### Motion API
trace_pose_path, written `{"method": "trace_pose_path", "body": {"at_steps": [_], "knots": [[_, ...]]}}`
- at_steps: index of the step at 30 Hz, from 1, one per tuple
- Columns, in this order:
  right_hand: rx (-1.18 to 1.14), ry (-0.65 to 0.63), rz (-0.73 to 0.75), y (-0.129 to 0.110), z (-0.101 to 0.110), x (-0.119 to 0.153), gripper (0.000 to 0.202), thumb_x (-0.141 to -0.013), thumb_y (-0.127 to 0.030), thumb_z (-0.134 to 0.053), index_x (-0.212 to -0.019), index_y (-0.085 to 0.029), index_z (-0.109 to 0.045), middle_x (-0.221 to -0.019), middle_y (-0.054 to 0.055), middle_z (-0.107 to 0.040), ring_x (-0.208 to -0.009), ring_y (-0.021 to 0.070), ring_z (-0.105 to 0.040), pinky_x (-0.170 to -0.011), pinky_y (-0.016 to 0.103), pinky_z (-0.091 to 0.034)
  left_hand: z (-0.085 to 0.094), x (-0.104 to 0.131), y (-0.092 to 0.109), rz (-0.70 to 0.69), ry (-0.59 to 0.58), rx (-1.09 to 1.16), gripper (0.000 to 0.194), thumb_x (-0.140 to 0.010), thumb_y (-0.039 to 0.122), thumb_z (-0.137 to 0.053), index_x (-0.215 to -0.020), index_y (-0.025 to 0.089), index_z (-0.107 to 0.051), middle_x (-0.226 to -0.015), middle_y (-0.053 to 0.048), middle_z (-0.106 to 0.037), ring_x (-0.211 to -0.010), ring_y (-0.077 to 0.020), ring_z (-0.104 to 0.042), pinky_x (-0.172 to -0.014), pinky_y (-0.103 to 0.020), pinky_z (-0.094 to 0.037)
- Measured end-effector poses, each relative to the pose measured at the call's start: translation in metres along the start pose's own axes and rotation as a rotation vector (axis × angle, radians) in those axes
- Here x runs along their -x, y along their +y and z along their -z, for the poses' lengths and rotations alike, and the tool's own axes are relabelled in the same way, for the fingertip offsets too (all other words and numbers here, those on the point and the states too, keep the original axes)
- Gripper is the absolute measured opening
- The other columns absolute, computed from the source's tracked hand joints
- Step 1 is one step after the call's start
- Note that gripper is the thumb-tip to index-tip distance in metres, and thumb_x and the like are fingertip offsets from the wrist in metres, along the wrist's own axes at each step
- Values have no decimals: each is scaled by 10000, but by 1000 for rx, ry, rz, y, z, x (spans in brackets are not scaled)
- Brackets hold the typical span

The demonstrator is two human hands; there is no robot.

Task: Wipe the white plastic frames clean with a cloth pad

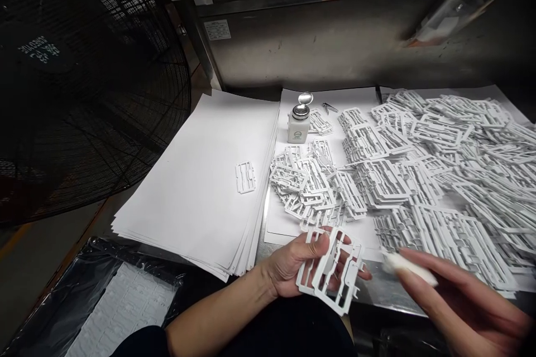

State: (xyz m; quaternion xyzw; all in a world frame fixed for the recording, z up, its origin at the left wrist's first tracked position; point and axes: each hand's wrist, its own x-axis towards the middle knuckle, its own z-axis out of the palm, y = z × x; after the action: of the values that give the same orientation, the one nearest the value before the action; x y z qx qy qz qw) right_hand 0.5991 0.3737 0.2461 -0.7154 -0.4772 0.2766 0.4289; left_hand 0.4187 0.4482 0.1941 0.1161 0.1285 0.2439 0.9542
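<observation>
White plastic frames (pixel 335 273) with wavy inner bars are gripped in my left hand (pixel 293 265), thumb on top and fingers underneath, above the table's front edge. To their right, my right hand (pixel 456 295) pinches a small white pad (pixel 408 268) between thumb and fingers, apart from the frames; it is slightly blurred. Just beyond my left hand lies a loose heap of similar frames (pixel 312 181). Large stacks of the same frames (pixel 460 234) cover the right side. One single frame (pixel 245 177) lies on the white paper sheets (pixel 184 178) at the left.
A white bottle (pixel 298 125) with its metal lid raised stands behind the heap, near a nail clipper (pixel 330 107). A big black fan (pixel 84 78) fills the left. A metal panel (pixel 301 50) rises at the back. Below left, a black plastic bag (pixel 54 301) surrounds packed white frames (pixel 125 307).
</observation>
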Motion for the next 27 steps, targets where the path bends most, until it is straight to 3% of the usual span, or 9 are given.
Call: {"method": "trace_pose_path", "body": {"at_steps": [3, 6, 9, 12, 14, 16, 20, 24, 27], "knots": [[126, -62, 472, -19, -18, -20, 209, -824, -255, -649, -1033, -262, -643, -978, 1, -639, -818, 158, -615, -701, 222, -520, -2, 2, -3, -28, 66, 16, 343, -747, 352, -693, -1008, 170, -565, -806, -69, -624, -720, -184, -639, -522, -210, -462], [176, -186, 658, -23, -30, -33, 154, -870, -201, -591, -1021, -212, -618, -982, 22, -617, -870, 143, -595, -771, 238, -495, -2, 3, -4, -7, 116, 35, 322, -747, 316, -698, -997, 193, -538, -763, -35, -590, -644, -137, -599, -502, -200, -457], [189, -216, 647, -21, -32, -36, 148, -880, -197, -580, -1027, -190, -604, -977, 27, -608, -862, 128, -593, -785, 225, -490, -2, 3, -3, 16, 121, 22, 354, -746, 391, -686, -988, 188, -526, -809, -67, -603, -671, -166, -614, -467, -194, -430], [156, -235, 640, -22, -31, -35, 156, -879, -186, -581, -1035, -186, -595, -965, 30, -603, -859, 126, -589, -779, 227, -494, -1, 1, -2, 12, 114, 25, 342, -743, 380, -691, -958, 166, -534, -769, -44, -589, -607, -134, -589, -462, -195, -430], [163, -262, 660, -21, -30, -37, 151, -884, -187, -574, -1033, -186, -591, -943, 29, -601, -827, 117, -588, -729, 215, -499, 0, 1, -2, 24, 100, 15, 324, -754, 352, -685, -966, 156, -538, -745, -28, -580, -578, -117, -579, -468, -192, -435], [209, -262, 646, -19, -26, -42, 134, -890, -216, -570, -1020, -194, -598, -925, 20, -604, -770, 105, -588, -660, 201, -492, 3, 1, -3, 39, 80, -3, 339, -759, 366, -675, -990, 162, -536, -780, -46, -599, -648, -168, -631, -461, -186, -424], [279, -174, 566, -13, -18, -47, 151, -891, -311, -567, -1005, -228, -624, -929, -5, -633, -773, 116, -604, -687, 221, -476, 5, 0, -4, 49, 44, -16, 375, -771, 423, -643, -1011, 150, -551, -851, -96, -631, -830, -277, -660, -458, -185, -408], [333, -51, 539, -15, -21, -39, 222, -898, -367, -548, -1071, -246, -617, -1016, -9, -638, -851, 138, -621, -751, 235, -463, 3, -2, -4, 25, 73, 0, 374, -792, 440, -615, -1025, 150, -579, -876, -99, -639, -772, -228, -656, -468, -197, -407], [386, -9, 618, -22, -32, -30, 212, -910, -322, -536, -1081, -211, -595, -990, 13, -639, -846, 150, -619, -776, 250, -454, 2, -4, -4, 27, 191, 53, 357, -783, 425, -637, -1028, 171, -586, -852, -63, -640, -702, -169, -631, -534, -218, -433]]}}
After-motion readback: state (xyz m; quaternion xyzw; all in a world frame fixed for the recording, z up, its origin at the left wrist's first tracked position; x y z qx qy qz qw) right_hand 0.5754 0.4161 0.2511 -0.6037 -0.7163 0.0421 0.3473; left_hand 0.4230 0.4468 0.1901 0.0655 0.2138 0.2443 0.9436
